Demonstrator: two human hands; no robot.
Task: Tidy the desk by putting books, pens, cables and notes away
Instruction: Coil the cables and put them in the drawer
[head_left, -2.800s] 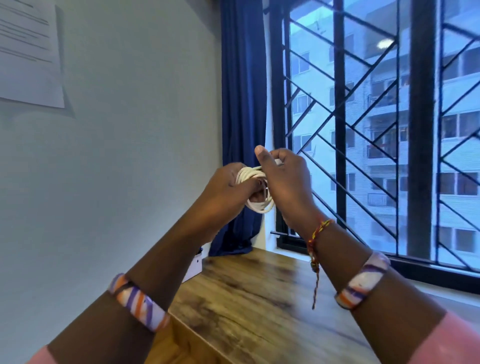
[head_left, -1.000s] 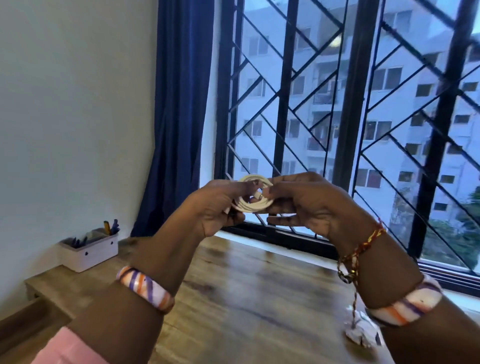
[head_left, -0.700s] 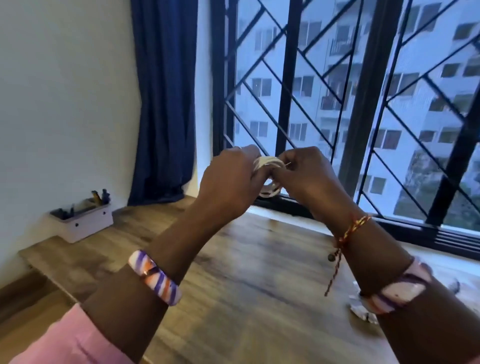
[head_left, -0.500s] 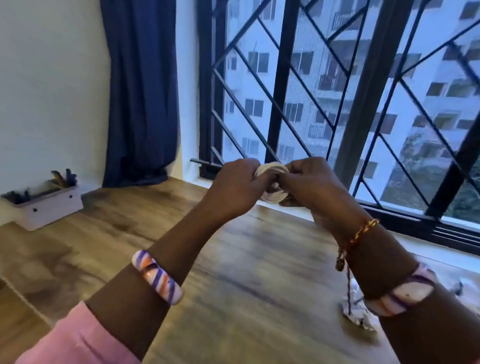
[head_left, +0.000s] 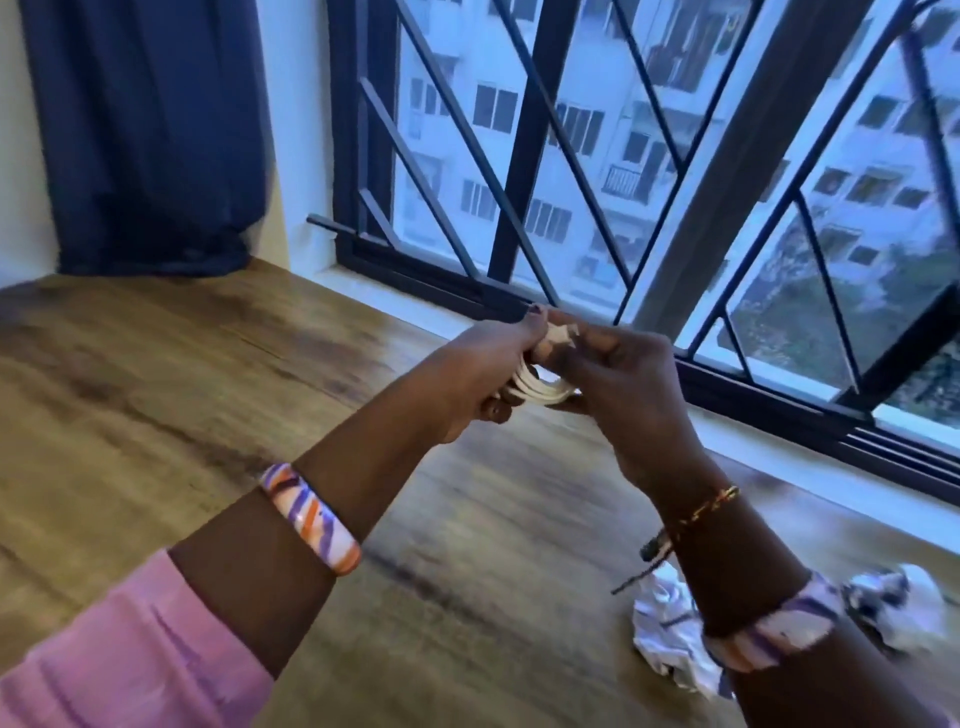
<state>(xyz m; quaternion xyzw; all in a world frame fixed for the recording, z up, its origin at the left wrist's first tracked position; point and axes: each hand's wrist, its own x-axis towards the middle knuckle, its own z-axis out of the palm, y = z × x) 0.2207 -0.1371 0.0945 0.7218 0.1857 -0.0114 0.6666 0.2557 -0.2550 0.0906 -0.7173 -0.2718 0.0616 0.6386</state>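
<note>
A coiled white cable (head_left: 540, 387) hangs in the air above the wooden desk (head_left: 156, 405), held between both hands. My left hand (head_left: 467, 374) grips the coil from the left, thumb on top. My right hand (head_left: 618, 384) pinches it from the right, with the fingertips at the cable's end near the top. Most of the coil is hidden by the fingers. Two crumpled paper notes lie on the desk at the lower right, one (head_left: 670, 639) beneath my right forearm and another (head_left: 904, 603) beside it.
A barred window (head_left: 571, 156) runs along the far edge of the desk, with a white sill (head_left: 831, 488) below it. A dark blue curtain (head_left: 150, 135) hangs in the far left corner.
The view has swung right and down, so the white pen tray at the left is out of sight. Both hands stay on the coil and have dropped lower, nearer the desk.
</note>
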